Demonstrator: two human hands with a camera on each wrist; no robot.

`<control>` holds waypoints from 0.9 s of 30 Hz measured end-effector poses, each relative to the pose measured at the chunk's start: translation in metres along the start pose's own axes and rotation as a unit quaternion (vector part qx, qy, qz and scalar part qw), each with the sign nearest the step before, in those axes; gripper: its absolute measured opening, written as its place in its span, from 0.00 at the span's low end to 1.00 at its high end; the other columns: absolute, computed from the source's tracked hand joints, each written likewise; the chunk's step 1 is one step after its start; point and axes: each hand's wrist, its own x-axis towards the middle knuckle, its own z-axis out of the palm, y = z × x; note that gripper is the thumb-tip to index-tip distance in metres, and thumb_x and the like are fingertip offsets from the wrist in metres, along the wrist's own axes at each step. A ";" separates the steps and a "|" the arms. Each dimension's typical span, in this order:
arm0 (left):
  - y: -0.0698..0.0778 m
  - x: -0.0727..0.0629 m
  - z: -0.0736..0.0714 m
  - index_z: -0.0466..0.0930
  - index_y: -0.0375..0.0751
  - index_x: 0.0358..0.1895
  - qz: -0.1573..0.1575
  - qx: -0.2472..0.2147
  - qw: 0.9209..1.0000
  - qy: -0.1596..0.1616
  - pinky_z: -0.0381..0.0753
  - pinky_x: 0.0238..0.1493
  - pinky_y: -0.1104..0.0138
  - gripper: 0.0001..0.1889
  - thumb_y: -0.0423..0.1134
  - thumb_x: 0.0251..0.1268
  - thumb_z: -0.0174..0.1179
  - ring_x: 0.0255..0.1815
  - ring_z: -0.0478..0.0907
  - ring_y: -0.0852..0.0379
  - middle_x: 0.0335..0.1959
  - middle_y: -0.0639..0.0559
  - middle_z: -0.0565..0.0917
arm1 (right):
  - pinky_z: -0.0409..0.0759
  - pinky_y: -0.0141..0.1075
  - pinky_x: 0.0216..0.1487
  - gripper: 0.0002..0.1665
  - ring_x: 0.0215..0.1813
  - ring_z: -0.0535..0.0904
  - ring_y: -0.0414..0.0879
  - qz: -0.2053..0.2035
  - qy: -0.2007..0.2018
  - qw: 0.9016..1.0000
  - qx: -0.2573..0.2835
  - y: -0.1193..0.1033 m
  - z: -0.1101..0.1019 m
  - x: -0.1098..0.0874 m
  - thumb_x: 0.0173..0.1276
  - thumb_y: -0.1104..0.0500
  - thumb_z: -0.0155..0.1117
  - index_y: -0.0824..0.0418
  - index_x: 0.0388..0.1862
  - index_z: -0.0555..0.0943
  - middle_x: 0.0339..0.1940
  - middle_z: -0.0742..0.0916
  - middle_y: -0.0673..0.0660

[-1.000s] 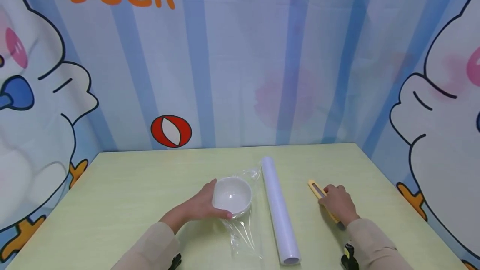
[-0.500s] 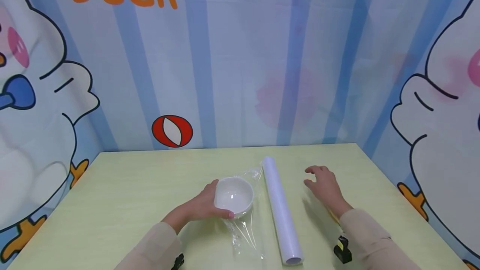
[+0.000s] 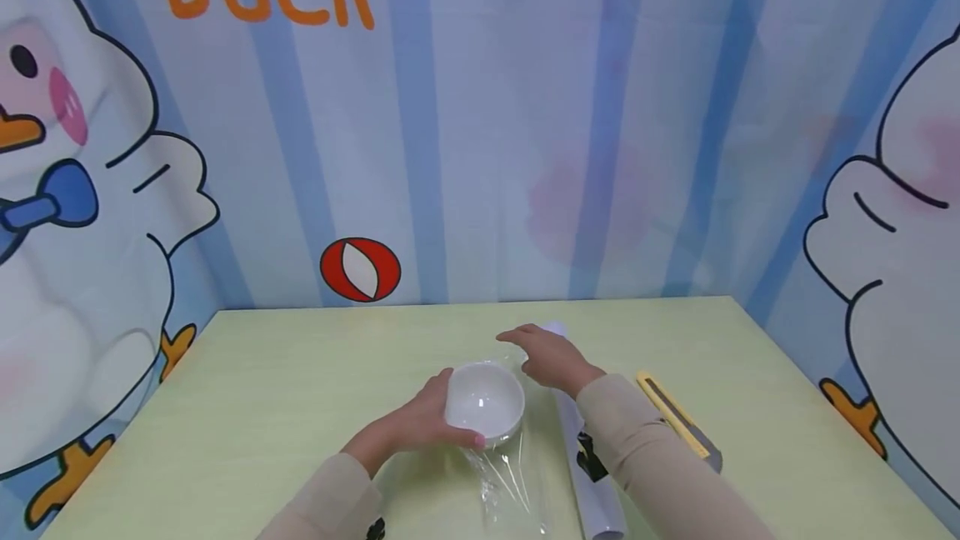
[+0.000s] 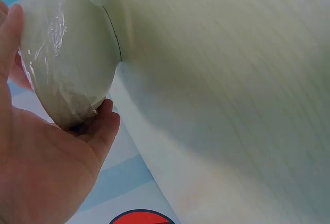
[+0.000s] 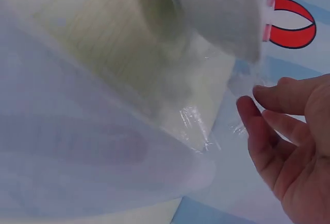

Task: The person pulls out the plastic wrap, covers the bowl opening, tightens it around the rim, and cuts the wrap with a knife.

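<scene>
My left hand grips a white bowl by its side, thumb near the front rim, with the bowl raised off the table in the left wrist view. Clear plastic film clings to the bowl's underside and runs over to a long pale roll of plastic wrap. Past the bowl's far right side, my right hand reaches over the roll, fingers loosely bent. In the right wrist view its thumb and index fingertips are near each other, right by the film.
A yellow utility knife lies on the pale table to the right of the roll, beside my right sleeve. A striped blue curtain with cartoon ducks stands behind the table and along its sides.
My right hand has let go of the utility knife, lifted, and moved left across the roll to the bowl's far side. The left hand keeps its hold on the bowl.
</scene>
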 end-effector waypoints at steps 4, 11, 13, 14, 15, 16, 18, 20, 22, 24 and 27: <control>0.003 -0.001 0.000 0.53 0.41 0.65 -0.007 -0.003 1.000 -0.006 0.72 0.55 0.52 0.49 0.54 0.41 0.71 0.57 0.64 0.51 0.57 0.48 0.66 | 0.78 0.42 0.45 0.16 0.44 0.80 0.51 0.023 0.020 0.999 0.014 0.003 0.006 0.008 0.57 0.72 0.56 0.59 0.42 0.81 0.40 0.85 0.57; 0.004 -0.003 -0.002 0.53 0.40 0.65 -0.002 0.002 1.000 -0.004 0.72 0.56 0.52 0.49 0.53 0.42 0.71 0.57 0.64 0.51 0.57 0.47 0.66 | 0.75 0.35 0.36 0.08 0.31 0.75 0.44 0.075 0.033 0.996 0.043 0.007 0.015 0.014 0.56 0.70 0.58 0.60 0.25 0.80 0.25 0.83 0.52; 0.003 -0.003 -0.002 0.52 0.39 0.66 -0.001 0.003 1.000 -0.004 0.71 0.56 0.52 0.49 0.53 0.42 0.71 0.57 0.64 0.51 0.58 0.46 0.66 | 0.74 0.34 0.33 0.08 0.29 0.74 0.44 0.089 0.029 0.994 0.050 0.006 0.017 0.013 0.54 0.71 0.57 0.61 0.23 0.80 0.24 0.82 0.52; 0.003 -0.003 -0.002 0.52 0.38 0.66 0.001 0.003 1.000 -0.003 0.71 0.55 0.52 0.49 0.53 0.42 0.71 0.57 0.64 0.51 0.57 0.46 0.66 | 0.73 0.33 0.32 0.07 0.28 0.73 0.43 0.097 0.025 0.993 0.054 0.004 0.018 0.012 0.53 0.71 0.58 0.61 0.23 0.80 0.23 0.82 0.52; 0.002 -0.003 -0.002 0.52 0.38 0.66 0.002 0.002 1.000 -0.003 0.71 0.55 0.52 0.49 0.53 0.42 0.71 0.57 0.65 0.50 0.57 0.45 0.66 | 0.72 0.32 0.31 0.07 0.27 0.73 0.43 0.104 0.022 0.993 0.057 0.003 0.019 0.012 0.52 0.71 0.58 0.61 0.22 0.80 0.21 0.82 0.52; 0.002 -0.004 -0.002 0.52 0.38 0.66 0.002 0.003 1.000 -0.002 0.71 0.55 0.53 0.49 0.53 0.42 0.71 0.56 0.65 0.51 0.57 0.46 0.66 | 0.72 0.31 0.29 0.07 0.25 0.73 0.43 0.111 0.017 0.992 0.060 0.001 0.019 0.011 0.52 0.71 0.58 0.61 0.21 0.80 0.20 0.82 0.52; 0.002 -0.004 -0.003 0.52 0.38 0.66 0.007 0.000 1.000 0.000 0.72 0.55 0.53 0.49 0.52 0.42 0.71 0.56 0.65 0.51 0.57 0.45 0.66 | 0.72 0.29 0.27 0.08 0.23 0.73 0.41 0.115 0.009 0.992 0.058 -0.002 0.020 0.009 0.51 0.72 0.58 0.61 0.20 0.80 0.18 0.82 0.51; 0.002 -0.005 -0.003 0.53 0.38 0.65 0.013 -0.002 1.000 0.003 0.72 0.54 0.53 0.48 0.51 0.42 0.71 0.56 0.66 0.51 0.57 0.45 0.67 | 0.71 0.28 0.25 0.08 0.22 0.73 0.40 0.124 -0.003 0.990 0.063 -0.006 0.018 0.007 0.52 0.72 0.59 0.61 0.20 0.81 0.18 0.82 0.51; 0.003 -0.005 -0.003 0.53 0.38 0.65 0.012 -0.001 1.000 0.007 0.73 0.54 0.53 0.49 0.52 0.42 0.71 0.56 0.66 0.51 0.57 0.46 0.67 | 0.72 0.27 0.24 0.08 0.21 0.74 0.40 0.129 -0.014 0.989 0.072 -0.009 0.017 0.005 0.52 0.72 0.58 0.62 0.21 0.81 0.18 0.83 0.52; 0.004 -0.006 -0.003 0.53 0.37 0.65 0.014 -0.002 1.000 0.010 0.73 0.54 0.53 0.48 0.51 0.42 0.71 0.55 0.66 0.50 0.57 0.45 0.67 | 0.73 0.28 0.24 0.08 0.22 0.75 0.41 0.133 -0.023 0.988 0.078 -0.010 0.018 0.004 0.52 0.72 0.57 0.62 0.23 0.81 0.19 0.83 0.53; 0.005 -0.006 -0.003 0.53 0.37 0.65 0.007 0.004 1.000 0.011 0.73 0.55 0.52 0.49 0.52 0.42 0.71 0.55 0.66 0.50 0.57 0.45 0.67 | 0.75 0.31 0.26 0.09 0.24 0.77 0.43 0.125 -0.024 0.988 0.090 0.012 0.040 0.017 0.53 0.70 0.57 0.60 0.24 0.83 0.21 0.84 0.52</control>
